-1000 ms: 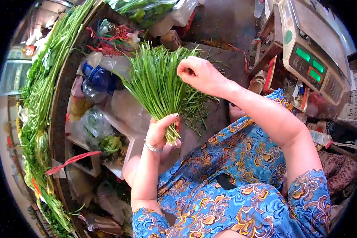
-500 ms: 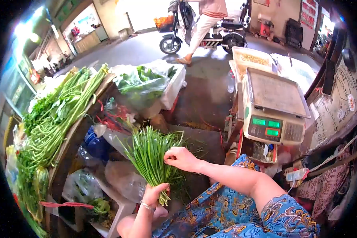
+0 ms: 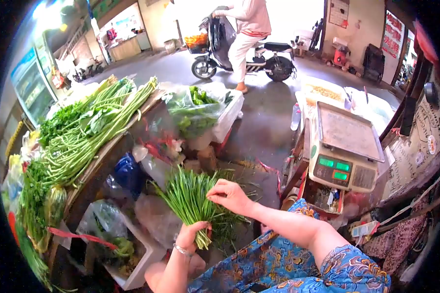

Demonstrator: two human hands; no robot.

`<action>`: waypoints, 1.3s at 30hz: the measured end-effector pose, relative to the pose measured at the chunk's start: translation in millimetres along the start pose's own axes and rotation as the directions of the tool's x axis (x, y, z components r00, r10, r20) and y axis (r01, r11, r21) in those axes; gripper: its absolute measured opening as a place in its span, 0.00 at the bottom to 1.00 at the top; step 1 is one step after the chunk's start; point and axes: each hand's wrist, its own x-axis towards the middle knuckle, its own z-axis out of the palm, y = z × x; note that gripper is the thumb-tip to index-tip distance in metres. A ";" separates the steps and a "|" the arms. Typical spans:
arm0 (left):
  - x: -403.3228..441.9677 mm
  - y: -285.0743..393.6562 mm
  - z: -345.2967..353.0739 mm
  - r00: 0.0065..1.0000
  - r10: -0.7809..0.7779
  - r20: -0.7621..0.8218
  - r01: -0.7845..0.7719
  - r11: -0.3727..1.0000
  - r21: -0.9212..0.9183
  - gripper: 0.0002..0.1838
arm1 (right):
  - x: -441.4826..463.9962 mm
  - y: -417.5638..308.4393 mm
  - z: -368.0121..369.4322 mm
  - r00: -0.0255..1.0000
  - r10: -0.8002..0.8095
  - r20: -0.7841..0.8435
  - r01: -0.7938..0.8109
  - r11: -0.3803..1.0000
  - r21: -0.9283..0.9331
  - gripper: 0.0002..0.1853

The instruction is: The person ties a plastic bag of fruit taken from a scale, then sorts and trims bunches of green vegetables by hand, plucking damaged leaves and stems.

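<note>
A thick bunch of garlic chives [image 3: 189,195] is gripped near its lower ends by my left hand [image 3: 188,235], fingers and thumb wrapped round it. The blades fan upward and to the left. At the bunch's right side, my right hand [image 3: 228,196] is closed in a pinch. Whether a thin blade sits between its fingertips is too small to make out. Loose green blades [image 3: 230,227] lie below the right hand, beyond the bunch.
Left, a board carries long beans [image 3: 90,146] and leafy greens. A white foam box [image 3: 149,263] stands below. Bagged greens [image 3: 193,105] sit ahead. On the right is a digital scale [image 3: 347,141] with lit displays. A person [image 3: 249,29] straddles a scooter [image 3: 274,66] beyond.
The view has shifted, so the stall appears lower and farther right. The scooter and rider have moved left against the background. My left hand still grips the chives; my right hand stays pinched beside them.
</note>
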 end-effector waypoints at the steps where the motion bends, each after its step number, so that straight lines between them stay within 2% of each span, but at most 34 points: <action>1: -2.3 -0.4 0.1 1.000 0.025 0.006 -0.025 0.999 -0.024 0.13 | 2.7 -2.5 1.8 0.999 -0.025 -0.022 0.026 0.999 0.026 0.03; 2: -4.2 1.8 -2.0 0.999 0.024 0.030 -0.024 1.000 0.005 0.17 | 3.4 -3.0 3.8 0.999 -0.022 -0.029 0.024 0.998 0.062 0.03; 3: -0.2 -1.8 -9.3 0.998 -0.048 0.038 0.049 0.998 -0.039 0.16 | 4.0 0.7 7.0 0.999 -0.026 -0.021 0.028 0.997 0.077 0.03; 4: 1.0 -2.6 -11.5 0.998 -0.053 0.037 0.056 0.996 -0.064 0.16 | 4.6 -2.3 7.2 0.999 0.046 0.028 -0.049 0.990 0.134 0.03; 5: 1.2 -2.2 -13.7 0.997 -0.053 0.055 0.055 0.998 -0.042 0.15 | 2.7 1.6 12.5 0.958 0.272 0.090 -0.287 0.909 0.302 0.04; 6: -0.4 -2.6 -11.7 0.998 -0.065 0.000 0.065 0.995 -0.074 0.14 | 4.7 -1.5 11.3 0.936 0.317 0.151 -0.351 0.833 0.427 0.05; 8: 0.0 0.3 -10.3 0.999 -0.042 0.030 0.044 0.998 -0.050 0.15 | 4.8 0.3 12.4 0.924 0.328 0.194 -0.380 0.755 0.534 0.06; 12: -0.7 2.3 -8.4 0.999 -0.026 0.023 0.028 0.996 -0.088 0.15 | 5.8 0.1 12.4 0.860 0.406 0.308 -0.493 0.512 0.704 0.04; 15: 0.6 4.3 -7.9 1.000 -0.017 0.010 0.018 0.997 -0.080 0.14 | 5.6 -3.1 8.6 0.841 0.420 0.340 -0.518 0.445 0.730 0.04; 17: 0.5 5.4 -5.8 1.000 -0.016 0.004 0.016 0.998 -0.069 0.13 | 7.1 -6.6 6.7 0.833 0.433 0.345 -0.532 0.451 0.717 0.05; 19: 0.3 5.4 -3.3 1.000 0.020 -0.005 -0.020 0.997 -0.077 0.13 | 8.1 -6.8 5.6 0.846 0.390 0.363 -0.533 0.637 0.557 0.05; 21: -0.8 6.3 -1.8 1.000 0.013 -0.003 -0.013 0.997 -0.072 0.13 | 7.4 -9.5 6.9 0.840 0.407 0.359 -0.542 0.659 0.521 0.05; 23: -2.0 6.2 1.1 0.999 0.033 -0.015 -0.034 0.996 -0.077 0.12 | 5.8 -11.9 8.3 0.896 0.329 0.299 -0.407 0.878 0.252 0.04; 24: -2.8 6.9 2.3 1.000 0.016 -0.017 -0.018 0.996 -0.087 0.12 | 3.8 -14.5 8.5 0.948 0.205 0.242 -0.259 0.940 0.220 0.04; 25: -2.3 6.3 2.8 1.000 0.013 -0.018 -0.015 0.996 -0.083 0.12 | 3.0 -14.4 7.2 0.949 0.206 0.239 -0.261 0.939 0.223 0.04; 26: -1.4 5.0 2.9 0.999 0.022 -0.026 -0.024 0.996 -0.082 0.12 | 1.8 -13.6 5.5 0.966 0.086 0.242 -0.105 0.992 0.065 0.05; 27: -0.5 3.8 2.8 0.999 0.030 -0.033 -0.032 0.996 -0.080 0.13 | 0.4 -12.7 4.7 0.964 -0.031 0.263 0.058 0.994 -0.093 0.06; 28: 0.4 3.3 2.3 0.999 0.025 -0.035 -0.028 0.997 -0.075 0.13 | -1.0 -12.6 5.7 0.960 -0.118 0.253 0.142 0.987 -0.076 0.06; 29: 1.7 2.9 2.1 0.999 0.013 -0.048 -0.016 0.998 -0.067 0.13 | -2.1 -10.5 6.6 0.962 -0.116 0.248 0.138 0.988 -0.074 0.06; 31: 4.4 1.6 2.0 0.998 -0.003 -0.061 -0.001 0.999 -0.052 0.13 | -4.5 -5.4 9.4 0.954 -0.112 0.277 0.174 0.961 -0.212 0.05; 33: 7.1 -1.1 2.8 0.998 0.009 -0.067 -0.016 0.995 -0.095 0.12 | -5.7 -4.1 11.0 0.953 -0.113 0.283 0.184 0.953 -0.239 0.05; 39: 8.7 1.2 8.2 0.996 0.042 -0.081 -0.047 0.997 -0.053 0.10 | -8.3 -0.9 23.0 0.981 0.004 0.192 0.052 0.957 -0.287 0.04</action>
